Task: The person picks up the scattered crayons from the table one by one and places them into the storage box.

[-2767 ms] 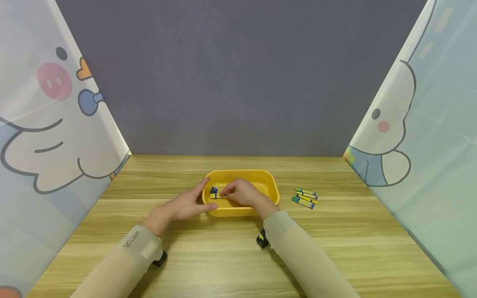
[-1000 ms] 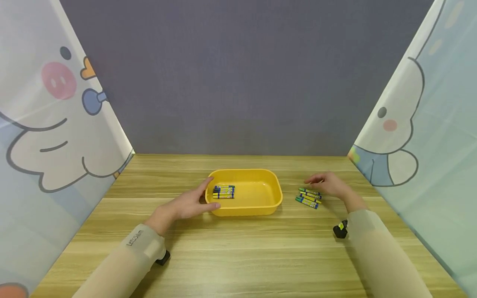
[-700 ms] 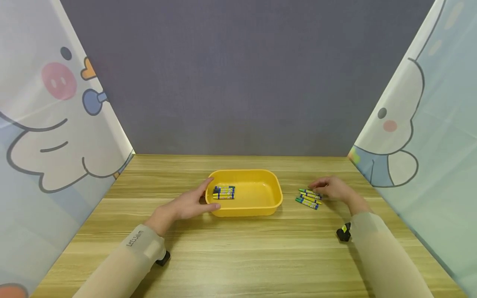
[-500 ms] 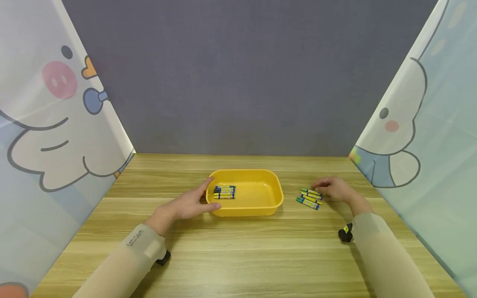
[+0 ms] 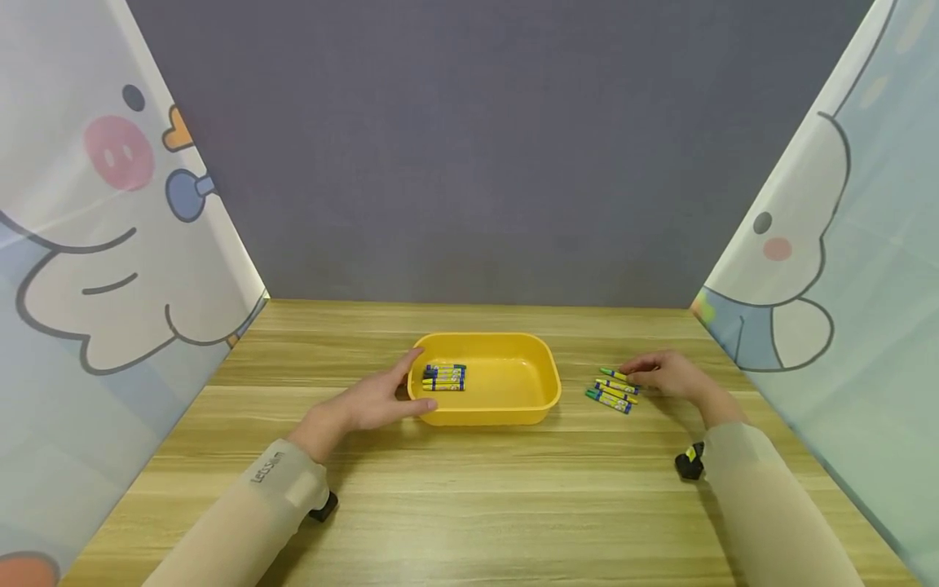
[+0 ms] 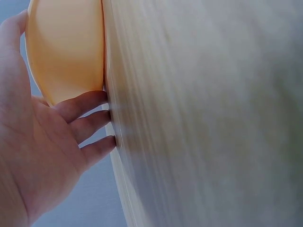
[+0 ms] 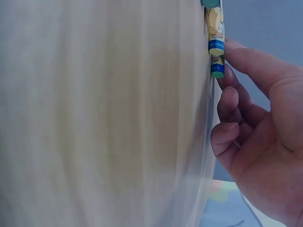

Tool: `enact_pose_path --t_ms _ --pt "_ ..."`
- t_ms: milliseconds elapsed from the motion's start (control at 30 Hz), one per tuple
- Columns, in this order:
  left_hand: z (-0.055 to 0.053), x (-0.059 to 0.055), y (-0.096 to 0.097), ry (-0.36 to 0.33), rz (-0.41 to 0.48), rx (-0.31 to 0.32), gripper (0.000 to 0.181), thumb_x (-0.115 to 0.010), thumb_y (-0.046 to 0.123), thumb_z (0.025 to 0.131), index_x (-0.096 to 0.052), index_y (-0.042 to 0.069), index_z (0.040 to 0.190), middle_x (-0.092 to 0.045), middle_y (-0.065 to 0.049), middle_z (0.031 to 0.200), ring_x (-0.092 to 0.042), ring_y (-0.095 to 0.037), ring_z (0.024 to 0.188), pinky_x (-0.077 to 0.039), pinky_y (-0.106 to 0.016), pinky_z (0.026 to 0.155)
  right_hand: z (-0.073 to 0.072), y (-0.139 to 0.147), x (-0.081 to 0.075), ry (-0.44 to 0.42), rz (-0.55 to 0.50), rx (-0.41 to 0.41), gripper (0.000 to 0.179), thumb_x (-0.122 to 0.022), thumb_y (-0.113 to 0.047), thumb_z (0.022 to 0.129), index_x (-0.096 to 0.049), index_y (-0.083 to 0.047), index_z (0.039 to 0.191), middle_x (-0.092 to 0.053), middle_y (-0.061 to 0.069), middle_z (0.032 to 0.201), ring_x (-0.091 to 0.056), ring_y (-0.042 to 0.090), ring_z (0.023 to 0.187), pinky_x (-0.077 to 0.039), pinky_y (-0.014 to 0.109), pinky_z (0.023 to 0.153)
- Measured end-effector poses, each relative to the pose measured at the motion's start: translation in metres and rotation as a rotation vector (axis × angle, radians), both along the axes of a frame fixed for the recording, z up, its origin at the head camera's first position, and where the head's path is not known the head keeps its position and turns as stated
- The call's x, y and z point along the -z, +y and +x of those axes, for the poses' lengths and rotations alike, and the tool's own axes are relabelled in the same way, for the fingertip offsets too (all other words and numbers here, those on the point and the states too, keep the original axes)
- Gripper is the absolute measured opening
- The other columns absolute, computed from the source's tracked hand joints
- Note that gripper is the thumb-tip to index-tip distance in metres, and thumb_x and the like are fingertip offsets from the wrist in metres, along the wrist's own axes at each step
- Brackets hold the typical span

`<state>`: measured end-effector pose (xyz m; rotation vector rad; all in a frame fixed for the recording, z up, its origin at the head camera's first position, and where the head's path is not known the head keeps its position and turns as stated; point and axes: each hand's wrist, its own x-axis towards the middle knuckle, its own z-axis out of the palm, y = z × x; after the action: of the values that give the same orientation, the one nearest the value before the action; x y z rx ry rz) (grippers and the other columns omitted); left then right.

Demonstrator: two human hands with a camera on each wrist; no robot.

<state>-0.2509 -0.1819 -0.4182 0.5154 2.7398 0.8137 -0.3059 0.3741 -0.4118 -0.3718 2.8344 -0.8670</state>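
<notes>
My left hand (image 5: 374,399) rests spread against the left end of a yellow plastic tray (image 5: 487,417), thumb along the front rim and fingers at the back-left corner. In the left wrist view, its fingertips lie against the tray's outer wall (image 6: 68,52) and the table. Several crayons (image 5: 444,378) in blue-and-yellow wrappers lie side by side in the tray's left part. To the right of the tray, my right hand (image 5: 671,377) pinches the right end of a green-tipped crayon (image 5: 614,373), partly hidden by the fingers. Several more crayons (image 5: 613,395) lie just in front of it.
A wood-grain table (image 5: 469,497) carries everything. A dark grey panel (image 5: 469,163) stands along its back edge, and cartoon-printed sheets (image 5: 81,244) stand at both sides. Small black devices (image 5: 689,462) sit under both wrists.
My right hand came from inside the tray to the crayons on the right. It now pinches the green-tipped one, which has separated from its neighbours. My left hand stays at the tray.
</notes>
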Motion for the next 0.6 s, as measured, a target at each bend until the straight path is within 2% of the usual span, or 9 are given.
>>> enact_pose_path --t_ms 100,333,600 --pt "0.000 0.000 0.000 -0.009 0.005 0.001 0.115 -0.063 0.084 0.094 -0.003 0.033 0.179 -0.051 -0.025 0.166 -0.057 -0.045 0.146 -0.043 -0.064 0.122 0.001 0.002 0.001 0.003 0.003 -0.008 0.030 -0.074 -0.023 0.107 -0.080 -0.003 0.129 -0.080 0.018 0.126 -0.071 0.029 0.118 -0.054 0.035 0.094" --pt "0.000 0.000 -0.001 -0.003 0.003 -0.008 0.116 -0.064 0.084 0.094 -0.004 0.032 0.179 -0.050 -0.024 0.167 -0.058 -0.043 0.145 -0.044 -0.064 0.121 0.001 0.006 -0.002 0.003 0.008 -0.003 0.033 -0.076 -0.022 0.105 -0.079 -0.002 0.130 -0.079 0.020 0.130 -0.069 0.022 0.114 -0.054 0.028 0.087" --pt "-0.001 -0.003 0.002 -0.011 -0.004 0.005 0.116 -0.062 0.084 0.094 -0.003 0.032 0.179 -0.043 -0.025 0.172 -0.054 -0.048 0.149 -0.043 -0.065 0.123 0.002 0.000 -0.009 0.035 0.022 0.014 0.035 -0.069 -0.026 0.109 -0.077 -0.005 0.136 -0.076 0.017 0.125 -0.066 0.020 0.103 -0.054 0.034 0.083"
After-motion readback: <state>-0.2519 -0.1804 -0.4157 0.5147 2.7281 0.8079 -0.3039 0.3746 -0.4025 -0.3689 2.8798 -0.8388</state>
